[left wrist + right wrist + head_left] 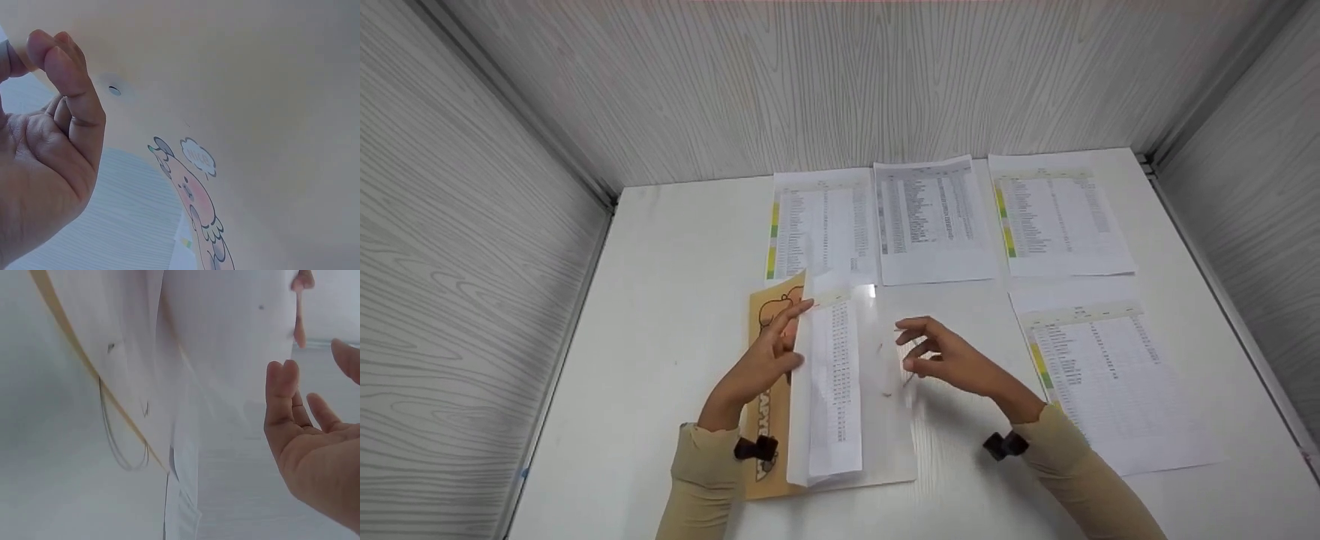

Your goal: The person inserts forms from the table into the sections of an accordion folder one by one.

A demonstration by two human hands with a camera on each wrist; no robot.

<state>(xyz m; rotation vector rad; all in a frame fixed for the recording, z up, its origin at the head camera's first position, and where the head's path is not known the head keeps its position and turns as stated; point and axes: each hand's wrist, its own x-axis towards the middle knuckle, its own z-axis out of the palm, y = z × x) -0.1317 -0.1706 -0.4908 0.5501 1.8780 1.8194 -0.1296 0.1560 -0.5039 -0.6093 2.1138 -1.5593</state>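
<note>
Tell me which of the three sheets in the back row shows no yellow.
The middle sheet: its left edge is grey, while the left sheet and the right sheet show yellow and green there.

head looks down — close wrist views share folder (777, 405)

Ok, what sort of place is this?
Probably a small work booth, perhaps for paperwork: wood-grain panels stand along three sides of a white table, and printed sheets lie around a partly open folder.
</note>
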